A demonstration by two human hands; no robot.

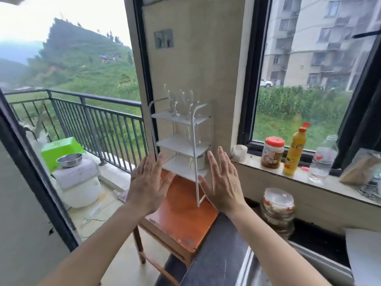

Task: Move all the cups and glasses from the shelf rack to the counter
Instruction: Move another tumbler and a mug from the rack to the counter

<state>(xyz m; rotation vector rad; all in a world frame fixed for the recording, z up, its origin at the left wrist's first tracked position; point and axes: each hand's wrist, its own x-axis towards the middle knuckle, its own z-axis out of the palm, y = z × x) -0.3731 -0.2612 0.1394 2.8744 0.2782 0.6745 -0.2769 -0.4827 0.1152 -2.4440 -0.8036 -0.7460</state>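
Note:
A white three-tier shelf rack [181,144] stands on an orange wooden stool [181,219] against the wall. Clear stemmed wine glasses [181,102] stand on its top tier. A clear glass [192,135] sits on the middle tier and a white mug [197,163] on the bottom tier. My left hand [147,183] and my right hand [221,183] are raised flat in front of the rack, fingers spread, holding nothing and touching nothing. The dark counter [218,250] runs along the lower right, just beside the stool.
On the window sill [274,172] stand a white cup, a red-lidded jar [272,152], a yellow bottle [295,149] and a clear water bottle [323,159]. A lidded plastic jar [277,209] sits below the sill. Left is the balcony with a white appliance [77,182] and railing.

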